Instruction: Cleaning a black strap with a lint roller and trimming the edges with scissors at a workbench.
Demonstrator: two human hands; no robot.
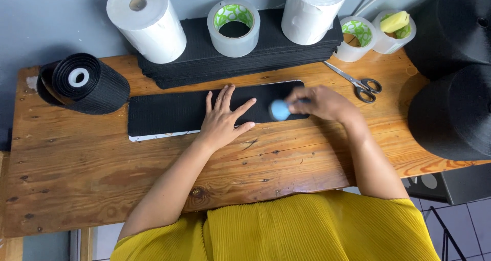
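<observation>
A long black fabric strip (169, 112) lies flat on a pale backing plate on the wooden table (102, 179). My left hand (225, 118) presses flat on the strip near its middle, fingers spread. My right hand (319, 103) is blurred at the strip's right end, closed around a small tool with a round light-blue end (280, 109) that touches the fabric.
Behind the strip is a stack of black fabric pieces (194, 61) bearing two white rolls (148, 23) and a clear tape roll (234, 28). Scissors (358, 83) lie right of it, a black webbing roll (84, 83) at left, and big black spools (455, 112) at right.
</observation>
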